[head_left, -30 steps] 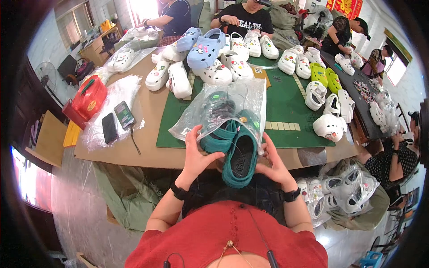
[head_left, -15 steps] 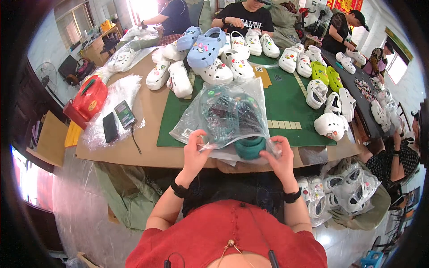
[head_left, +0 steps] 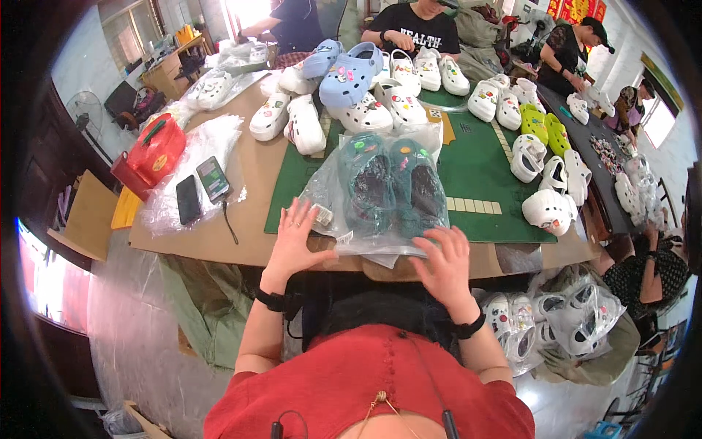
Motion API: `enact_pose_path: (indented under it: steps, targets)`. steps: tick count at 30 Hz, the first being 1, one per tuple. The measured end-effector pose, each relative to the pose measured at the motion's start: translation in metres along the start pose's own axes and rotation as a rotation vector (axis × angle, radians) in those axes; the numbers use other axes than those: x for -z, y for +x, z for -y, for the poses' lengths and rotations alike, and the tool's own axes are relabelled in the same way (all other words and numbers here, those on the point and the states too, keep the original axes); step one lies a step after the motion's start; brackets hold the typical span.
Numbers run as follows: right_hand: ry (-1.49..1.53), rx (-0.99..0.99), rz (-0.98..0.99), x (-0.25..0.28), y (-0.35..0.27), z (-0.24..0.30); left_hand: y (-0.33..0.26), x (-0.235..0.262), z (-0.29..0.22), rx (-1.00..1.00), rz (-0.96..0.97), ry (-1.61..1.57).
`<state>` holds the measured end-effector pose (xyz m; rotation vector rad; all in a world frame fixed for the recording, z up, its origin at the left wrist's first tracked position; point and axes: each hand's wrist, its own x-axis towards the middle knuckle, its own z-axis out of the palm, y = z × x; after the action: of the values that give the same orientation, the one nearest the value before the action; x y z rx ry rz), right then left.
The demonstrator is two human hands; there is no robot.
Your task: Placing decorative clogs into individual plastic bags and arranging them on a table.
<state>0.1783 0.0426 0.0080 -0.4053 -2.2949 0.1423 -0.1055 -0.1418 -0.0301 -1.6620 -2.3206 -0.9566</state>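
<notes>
Teal clogs point(head_left: 393, 186), a pair with small charms on the uppers, lie side by side inside a clear plastic bag point(head_left: 344, 219) on the near edge of the green mat point(head_left: 482, 168), toes pointing away from me. From my seat I read the left hand point(head_left: 292, 241) as flat with its grip spread, fingertips resting on the bag's near left corner. The right hand point(head_left: 442, 267) is also open, fingers fanned (nothing pinched), over the bag's near right edge by the table point(head_left: 219, 234) rim.

Beyond the bag sit a big pale blue clog point(head_left: 349, 73) and many white clogs point(head_left: 303, 126); lime green clogs point(head_left: 545, 132) lie further right. Left of the mat are two phones point(head_left: 201, 189) on crinkled plastic and a red case point(head_left: 157, 150). More bagged white clogs point(head_left: 556, 325) sit low at my right.
</notes>
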Motion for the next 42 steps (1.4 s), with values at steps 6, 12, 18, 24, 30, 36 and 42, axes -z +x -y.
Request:
enact_pose_path:
  steps: [6, 12, 18, 24, 30, 36, 42]
  targets:
    - [-0.184, -0.097, 0.045, -0.036, 0.026, -0.001, -0.014, -0.017, 0.001, -0.025, 0.134, 0.16]
    - [0.029, -0.132, 0.062, -0.042, 0.048, -0.036, -0.01, -0.017, -0.002, -0.129, -0.014, 0.097]
    - [0.104, -0.157, -0.189, -0.011, 0.087, -0.016, -0.016, -0.027, -0.058, -0.323, -0.036, 0.104]
    - [0.17, -0.168, -0.233, -0.013, 0.067, -0.012, -0.014, -0.006, -0.088, -0.364, 0.198, -0.367]
    - [0.335, -0.134, 0.117, -0.006, 0.015, 0.0, -0.019, 0.006, -0.067, -0.143, -0.153, -0.597]
    - [-0.148, -0.255, 0.026, 0.018, 0.008, 0.005, 0.006, -0.002, -0.084, 0.006, -0.13, -0.083]
    - [0.132, -0.422, 0.092, -0.005, 0.007, -0.014, 0.009, -0.044, -0.08, 0.2, -0.006, -0.476]
